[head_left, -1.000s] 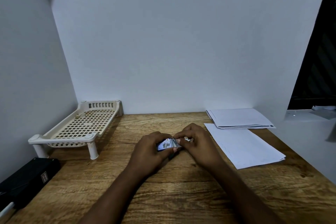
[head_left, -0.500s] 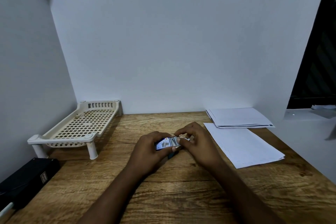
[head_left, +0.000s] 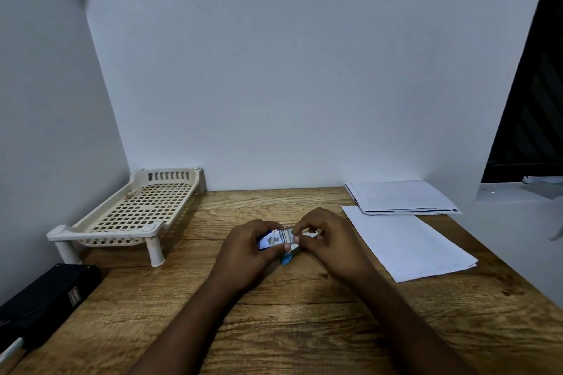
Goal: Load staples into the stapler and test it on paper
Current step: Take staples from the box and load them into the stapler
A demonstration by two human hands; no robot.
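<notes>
A small printed staple box (head_left: 276,239) is held over the middle of the wooden table (head_left: 304,329). My left hand (head_left: 243,248) grips its left end. My right hand (head_left: 327,242) pinches its right end with fingertips, where a pale inner part shows. A small blue object (head_left: 287,259), probably the stapler, lies on the table just beneath the hands, mostly hidden. White paper sheets (head_left: 408,242) lie to the right of my right hand.
A cream perforated plastic rack (head_left: 134,213) stands on legs at the back left. A black box-like device (head_left: 45,298) sits at the near left edge. A second stack of folded papers (head_left: 399,196) lies at the back right against the white wall.
Both hands stay on the staple box in about the same place. The right fingers have shifted at its right end, and the blue object beneath now shows more.
</notes>
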